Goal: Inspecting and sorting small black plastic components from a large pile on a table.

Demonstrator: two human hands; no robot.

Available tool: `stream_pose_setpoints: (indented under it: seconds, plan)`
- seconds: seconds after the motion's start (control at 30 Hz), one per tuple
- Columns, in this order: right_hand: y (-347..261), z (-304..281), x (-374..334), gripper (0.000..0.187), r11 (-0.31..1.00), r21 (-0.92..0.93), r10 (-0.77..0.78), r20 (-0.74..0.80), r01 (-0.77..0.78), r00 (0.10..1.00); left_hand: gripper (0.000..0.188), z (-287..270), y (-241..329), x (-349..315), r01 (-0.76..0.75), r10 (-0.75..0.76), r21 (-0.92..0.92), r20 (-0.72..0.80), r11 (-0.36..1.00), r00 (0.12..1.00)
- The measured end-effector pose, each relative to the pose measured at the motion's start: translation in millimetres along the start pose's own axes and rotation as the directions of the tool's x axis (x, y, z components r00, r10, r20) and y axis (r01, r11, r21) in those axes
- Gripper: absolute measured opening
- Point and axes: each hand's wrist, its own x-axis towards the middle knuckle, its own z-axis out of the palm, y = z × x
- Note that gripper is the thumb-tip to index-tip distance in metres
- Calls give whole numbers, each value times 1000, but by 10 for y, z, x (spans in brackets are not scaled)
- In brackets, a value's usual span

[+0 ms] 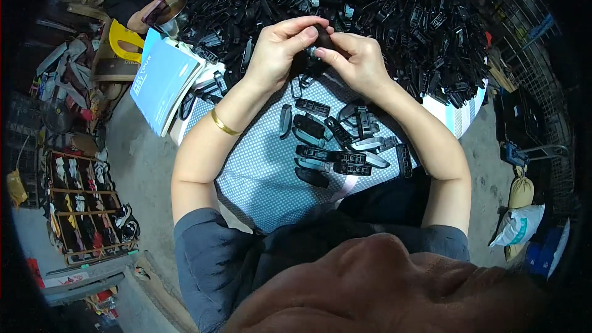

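Above the table's middle, my left hand point(277, 49) and my right hand point(359, 60) meet, fingertips pinched on a small black plastic part point(323, 37). My fingers cover most of it, so its full shape is hidden. A large heap of similar black plastic parts point(394, 18) lies right behind my hands. Closer to my body, several black parts with smooth grey or black curved covers point(311, 128) are scattered on the light patterned tablecloth point(259, 166). Both forearms rest along the table's sides.
Left of the heap, a blue booklet point(161, 80) lies at the table's edge. Another person's forearm point(166, 0) reaches in at the far left, near a yellow object point(125, 42). A compartmented rack point(86, 203) stands at left; sacks point(521, 225) stand on the right.
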Motion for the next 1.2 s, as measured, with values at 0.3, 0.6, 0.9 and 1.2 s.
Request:
stream_pose_setpoints:
  seconds: [0.3,0.6,0.9,1.2]
  plan:
    - [278,-13,-12,15,884,-338,-151,449,324,881,25,141,345,-78,84,-244,474,286,877,927]
    - [184,4,99,34,829,415,368,100,-375,924,38,-74,95,-23,91,-36,574,-107,814,994]
    - [141,97,-23,32,969,-128,-140,421,212,896,30,-205,155,66,256,-218,319,-150,913,964]
    - [99,-53,-1,22,953,-183,-109,534,241,838,30,-142,71,69,270,-236,286,-148,919,960]
